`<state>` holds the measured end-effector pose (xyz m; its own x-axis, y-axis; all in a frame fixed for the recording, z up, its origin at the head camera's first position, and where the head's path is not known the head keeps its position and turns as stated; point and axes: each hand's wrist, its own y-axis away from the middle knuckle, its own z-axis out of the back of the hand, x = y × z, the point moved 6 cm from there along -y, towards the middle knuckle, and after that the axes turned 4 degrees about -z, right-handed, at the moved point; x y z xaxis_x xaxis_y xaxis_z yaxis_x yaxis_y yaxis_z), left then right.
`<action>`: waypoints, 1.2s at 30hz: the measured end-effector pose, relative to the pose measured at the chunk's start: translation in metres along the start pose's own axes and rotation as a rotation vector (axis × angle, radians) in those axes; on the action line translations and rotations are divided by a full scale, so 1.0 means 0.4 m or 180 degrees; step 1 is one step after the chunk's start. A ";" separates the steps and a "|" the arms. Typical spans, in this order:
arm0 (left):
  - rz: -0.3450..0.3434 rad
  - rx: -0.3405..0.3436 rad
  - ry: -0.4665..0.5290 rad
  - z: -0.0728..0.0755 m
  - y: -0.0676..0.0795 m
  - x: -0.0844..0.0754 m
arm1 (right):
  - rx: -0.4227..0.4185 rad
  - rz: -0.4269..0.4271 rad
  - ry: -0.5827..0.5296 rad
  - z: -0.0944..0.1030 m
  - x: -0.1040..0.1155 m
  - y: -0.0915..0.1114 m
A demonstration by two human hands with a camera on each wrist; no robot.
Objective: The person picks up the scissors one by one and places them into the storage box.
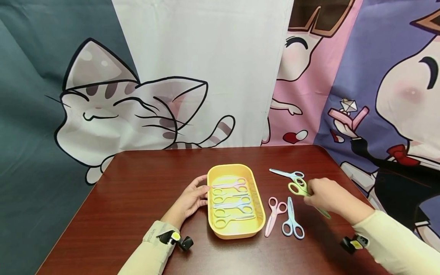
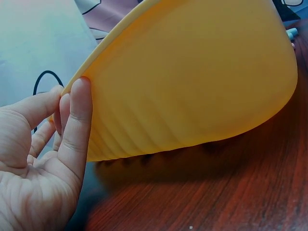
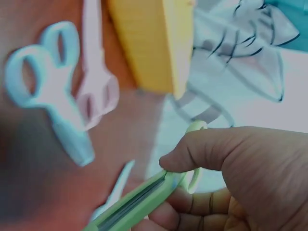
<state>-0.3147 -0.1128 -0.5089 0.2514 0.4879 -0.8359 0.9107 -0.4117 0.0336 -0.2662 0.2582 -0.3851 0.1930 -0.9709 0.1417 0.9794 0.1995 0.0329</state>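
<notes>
My left hand point(image 1: 193, 196) grips the left rim of a yellow plastic tray point(image 1: 260, 214); in the left wrist view its fingers point(image 2: 77, 130) lie against the tray's outer wall. Inside the tray, several pairs of pastel scissors point(image 1: 233, 206) lie crosswise in a column. To the right of the tray, my right hand point(image 1: 324, 194) pinches light green scissors point(image 1: 298, 188) just above the table. The right wrist view shows the thumb pressed on them near the pivot, with the handle loops partly hidden by the hand.
Pink scissors point(image 1: 273, 215) and blue scissors point(image 1: 291, 221) lie on the table between the tray and my right hand. Another blue pair point(image 1: 287, 174) lies farther back, close to the green handles. A printed cartoon cloth point(image 1: 206, 57) hangs behind the dark red table point(image 1: 154, 168).
</notes>
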 end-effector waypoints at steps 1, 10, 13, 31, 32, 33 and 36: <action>-0.0002 -0.0005 0.0005 0.001 0.000 0.001 | -0.0019 0.0066 -0.0009 0.011 0.022 -0.010; -0.0053 -0.0054 -0.0010 0.010 0.000 0.007 | -0.0049 0.1272 0.0146 0.024 0.282 -0.081; -0.0050 -0.0083 -0.0018 0.011 0.002 0.005 | -0.0037 0.1703 0.0355 0.018 0.367 -0.092; -0.0091 -0.0087 -0.0105 0.006 -0.003 0.006 | 0.0579 0.2056 0.1007 -0.149 0.526 -0.187; -0.0086 -0.0097 -0.0102 0.006 -0.003 0.006 | 0.0604 0.2031 0.1010 -0.155 0.526 -0.191; -0.0083 -0.0105 -0.0107 0.007 -0.003 0.006 | 0.0630 0.2004 0.1006 -0.160 0.525 -0.194; -0.0075 -0.0142 -0.0123 0.010 -0.002 0.005 | 0.0699 0.1972 0.0966 -0.167 0.527 -0.202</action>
<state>-0.3163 -0.1148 -0.5128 0.2176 0.4666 -0.8573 0.9301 -0.3654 0.0372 -0.3009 0.0287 -0.4241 0.7482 -0.6585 -0.0812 0.6561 0.7162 0.2380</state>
